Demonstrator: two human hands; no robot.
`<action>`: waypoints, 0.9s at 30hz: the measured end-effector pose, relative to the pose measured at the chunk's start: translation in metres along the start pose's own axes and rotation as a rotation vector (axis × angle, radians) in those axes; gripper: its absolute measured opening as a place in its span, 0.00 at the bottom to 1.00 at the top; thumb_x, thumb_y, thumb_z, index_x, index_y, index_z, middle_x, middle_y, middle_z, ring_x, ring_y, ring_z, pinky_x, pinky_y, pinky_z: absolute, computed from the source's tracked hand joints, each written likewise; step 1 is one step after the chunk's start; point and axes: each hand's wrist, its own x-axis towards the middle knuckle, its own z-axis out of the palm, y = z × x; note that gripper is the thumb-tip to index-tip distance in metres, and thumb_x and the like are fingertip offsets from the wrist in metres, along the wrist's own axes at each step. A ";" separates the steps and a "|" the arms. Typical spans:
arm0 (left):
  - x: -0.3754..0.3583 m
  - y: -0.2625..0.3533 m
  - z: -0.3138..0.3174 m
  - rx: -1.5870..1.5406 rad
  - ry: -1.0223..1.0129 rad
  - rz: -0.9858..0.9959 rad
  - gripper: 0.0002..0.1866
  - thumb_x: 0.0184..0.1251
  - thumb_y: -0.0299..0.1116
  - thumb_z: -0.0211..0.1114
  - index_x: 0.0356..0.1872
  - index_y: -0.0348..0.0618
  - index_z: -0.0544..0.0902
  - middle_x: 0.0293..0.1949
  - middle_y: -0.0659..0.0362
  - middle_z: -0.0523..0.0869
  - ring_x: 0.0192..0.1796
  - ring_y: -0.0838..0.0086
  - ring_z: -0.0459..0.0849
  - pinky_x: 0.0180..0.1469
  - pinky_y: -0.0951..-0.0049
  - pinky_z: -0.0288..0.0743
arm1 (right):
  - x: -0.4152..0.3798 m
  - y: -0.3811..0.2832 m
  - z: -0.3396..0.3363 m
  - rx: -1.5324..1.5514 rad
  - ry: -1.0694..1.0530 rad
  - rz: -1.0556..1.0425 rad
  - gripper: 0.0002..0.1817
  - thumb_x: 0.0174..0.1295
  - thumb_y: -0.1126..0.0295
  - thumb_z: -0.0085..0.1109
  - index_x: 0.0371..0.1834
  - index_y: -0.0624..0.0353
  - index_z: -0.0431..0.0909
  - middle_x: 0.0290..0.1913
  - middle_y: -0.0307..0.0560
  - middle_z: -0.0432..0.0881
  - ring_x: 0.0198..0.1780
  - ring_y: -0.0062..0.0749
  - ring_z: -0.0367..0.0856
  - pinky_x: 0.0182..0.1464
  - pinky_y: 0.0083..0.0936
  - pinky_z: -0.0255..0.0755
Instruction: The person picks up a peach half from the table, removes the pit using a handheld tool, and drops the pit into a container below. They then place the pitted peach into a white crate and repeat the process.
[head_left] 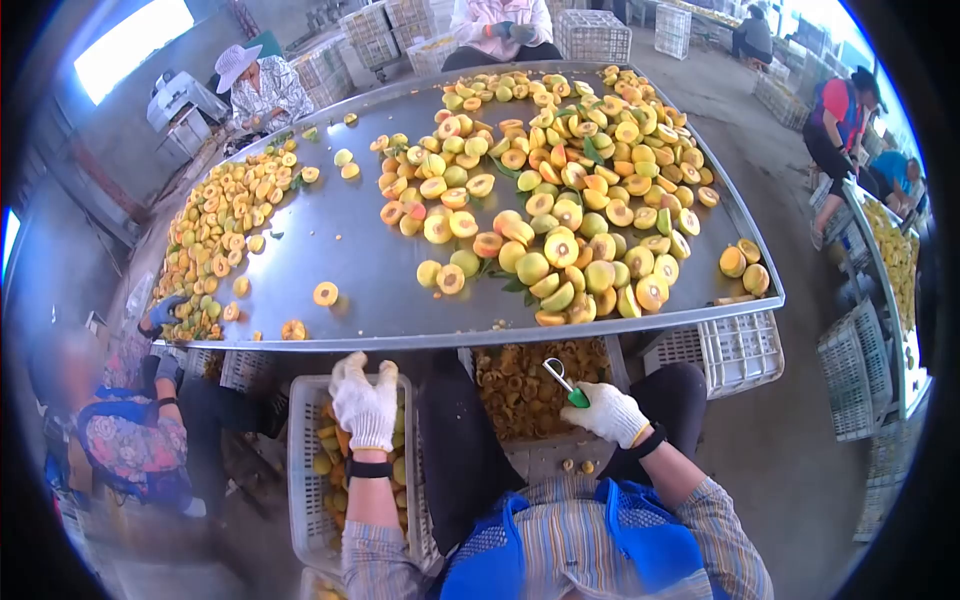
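My left hand, in a white knit glove, is over a white plastic crate near the table's front edge. Its thumb and fingers are apart, and I see nothing between them. Yellow-orange fruit halves lie in that crate, partly hidden by my hand and forearm. My right hand, gloved too, is closed round the green handle of a pitting tool, whose metal loop points up and left. Between my knees, below the tool, stands a container of brown pits and scraps.
A metal table in front bears a large heap of halved peaches and another heap at left. A white crate sits under its right corner. Co-workers sit at the left, far left and far side.
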 end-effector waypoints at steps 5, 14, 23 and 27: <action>0.073 0.048 0.059 0.009 -0.045 0.439 0.26 0.59 0.39 0.70 0.59 0.46 0.78 0.56 0.49 0.82 0.56 0.50 0.81 0.55 0.52 0.78 | 0.013 0.006 0.013 0.107 -0.120 -0.037 0.22 0.59 0.48 0.63 0.43 0.56 0.82 0.33 0.59 0.85 0.38 0.56 0.85 0.43 0.44 0.77; 0.099 0.101 0.124 0.356 -0.570 0.491 0.31 0.48 0.41 0.74 0.56 0.44 0.78 0.38 0.50 0.87 0.42 0.56 0.88 0.46 0.57 0.82 | 0.021 0.010 0.021 0.061 -0.111 -0.077 0.29 0.60 0.44 0.63 0.56 0.54 0.80 0.41 0.59 0.87 0.44 0.55 0.86 0.49 0.45 0.77; 0.034 0.088 0.069 -1.672 -0.667 -0.499 0.13 0.62 0.28 0.68 0.47 0.46 0.78 0.36 0.55 0.84 0.38 0.58 0.89 0.33 0.58 0.87 | -0.014 -0.005 0.014 0.276 -0.118 -0.016 0.28 0.63 0.42 0.60 0.56 0.52 0.79 0.32 0.54 0.86 0.37 0.49 0.86 0.42 0.41 0.76; -0.007 0.092 0.064 -1.713 -0.664 -0.631 0.11 0.70 0.38 0.62 0.47 0.44 0.78 0.39 0.53 0.84 0.39 0.57 0.88 0.33 0.58 0.87 | -0.030 -0.004 0.019 0.212 0.030 -0.149 0.27 0.64 0.42 0.60 0.57 0.49 0.79 0.32 0.54 0.86 0.36 0.50 0.86 0.40 0.41 0.77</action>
